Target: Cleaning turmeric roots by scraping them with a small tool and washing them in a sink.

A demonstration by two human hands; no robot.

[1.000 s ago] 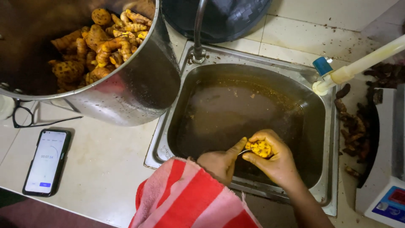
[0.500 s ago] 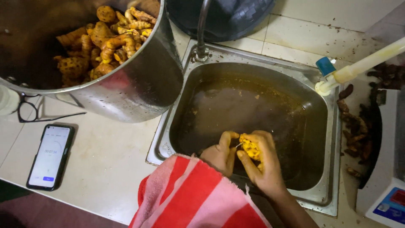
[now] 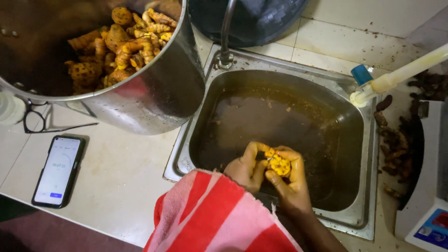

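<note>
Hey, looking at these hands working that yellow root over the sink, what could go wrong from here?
The left hand and right hand pinch the yellow root closely, with a small blade seemingly between them, so a slip might nick a finger. The root sits above murky water in the sink; if dropped, it could be hard to find. The phone lies on the counter near the sink, where splashes might reach it.

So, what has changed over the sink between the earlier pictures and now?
Both hands moved a little to the left along the near edge of the sink, keeping the yellow root piece between them. The left hand and right hand closed more tightly around it, so less of it shows. Nothing was let go. The big pot, phone and glasses stayed in place.
</note>
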